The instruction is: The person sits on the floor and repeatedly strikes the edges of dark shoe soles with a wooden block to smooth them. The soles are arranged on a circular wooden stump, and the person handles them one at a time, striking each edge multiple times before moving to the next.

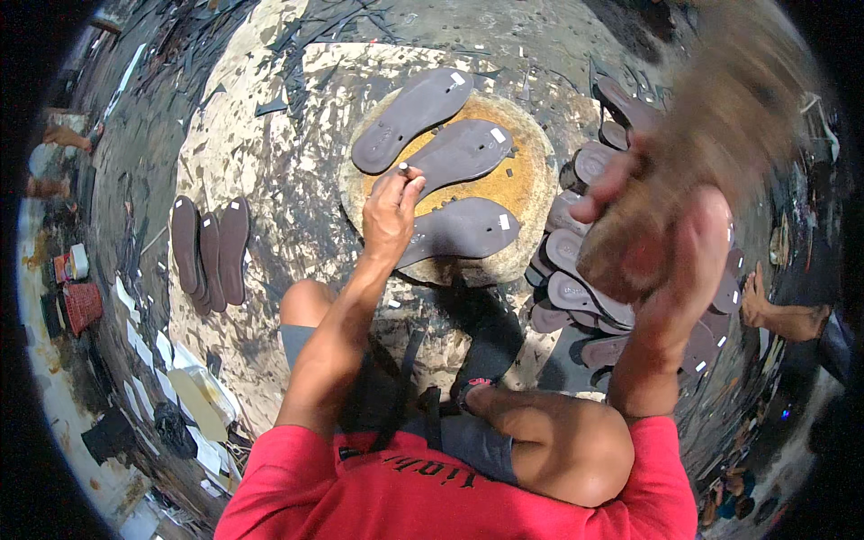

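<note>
My left hand (389, 214) is closed round a short metal punch (404, 168), held upright over the heel end of the middle grey sandal sole (468, 148). The fist hides the punch's lower end. Above and below that sole lie two more, an upper sole (409, 121) and a lower sole (468, 229). All three rest on a round wooden block (537, 193) and have small dark holes and white stickers. Raised at the right, my right hand (697, 247) grips a thick brown wooden mallet (720, 117), smeared by motion and large near the camera.
A heap of grey soles (576, 292) lies right of the block, partly behind the mallet. Several dark brown soles (209, 256) stand grouped at the left. Another person's bare foot (754, 292) shows at far right. Dark offcuts (337, 22) and white scraps (139, 346) litter the ground.
</note>
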A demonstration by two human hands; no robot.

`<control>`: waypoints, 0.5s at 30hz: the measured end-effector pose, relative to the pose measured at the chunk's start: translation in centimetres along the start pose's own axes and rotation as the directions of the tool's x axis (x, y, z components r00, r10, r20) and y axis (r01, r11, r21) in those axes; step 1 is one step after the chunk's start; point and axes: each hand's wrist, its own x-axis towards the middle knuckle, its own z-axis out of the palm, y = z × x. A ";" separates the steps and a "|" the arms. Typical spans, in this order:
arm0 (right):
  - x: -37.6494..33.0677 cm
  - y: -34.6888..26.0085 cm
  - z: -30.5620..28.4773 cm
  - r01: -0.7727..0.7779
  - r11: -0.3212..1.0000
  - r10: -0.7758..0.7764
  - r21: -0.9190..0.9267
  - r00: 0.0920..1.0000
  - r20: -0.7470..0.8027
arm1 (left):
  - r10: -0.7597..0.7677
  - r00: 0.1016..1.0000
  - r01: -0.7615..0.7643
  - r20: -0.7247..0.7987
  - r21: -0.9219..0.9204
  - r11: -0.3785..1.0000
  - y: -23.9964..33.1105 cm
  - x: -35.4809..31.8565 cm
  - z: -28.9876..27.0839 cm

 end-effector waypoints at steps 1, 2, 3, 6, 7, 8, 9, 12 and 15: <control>-0.9 1.7 0.4 0.133 0.988 -0.136 0.076 0.990 0.044 | 0.006 1.000 -0.006 0.024 -0.005 1.000 -0.4 -0.4 0.1; -1.6 4.5 1.0 0.230 0.972 -0.234 0.048 0.963 0.131 | 0.050 0.999 -0.051 0.006 0.071 0.996 -0.8 -0.6 0.3; -2.5 8.0 1.3 0.270 0.933 -0.199 -0.238 0.938 0.285 | 0.153 0.988 -0.150 -0.008 0.125 0.981 -1.0 -0.8 0.4; -4.7 15.8 -0.6 -0.186 0.715 0.569 -0.674 0.715 0.407 | 0.102 0.979 -0.149 0.174 0.283 0.947 -0.8 -0.3 0.4; -4.4 17.6 -2.0 -0.302 0.745 0.624 -0.594 0.629 0.463 | 0.211 0.975 -0.223 0.075 0.237 0.946 -0.4 0.4 0.5; -5.9 18.6 -3.2 -0.501 0.736 0.676 -0.455 0.577 0.459 | 0.205 0.972 -0.225 0.113 0.212 0.951 0.3 0.5 0.1; -6.0 19.8 -3.5 -0.560 0.795 0.589 -0.233 0.619 0.520 | 0.318 0.947 -0.320 0.042 0.166 0.933 1.0 1.2 -0.1; -7.5 19.6 -4.0 -0.546 0.773 0.628 -0.323 0.584 0.514 | -0.534 0.826 0.266 -0.183 -0.708 0.654 2.7 2.1 -2.0; -8.6 18.9 -2.7 -0.658 0.653 0.756 -0.375 0.541 0.369 | -0.435 0.899 0.432 0.041 -0.232 0.871 2.9 0.4 -4.1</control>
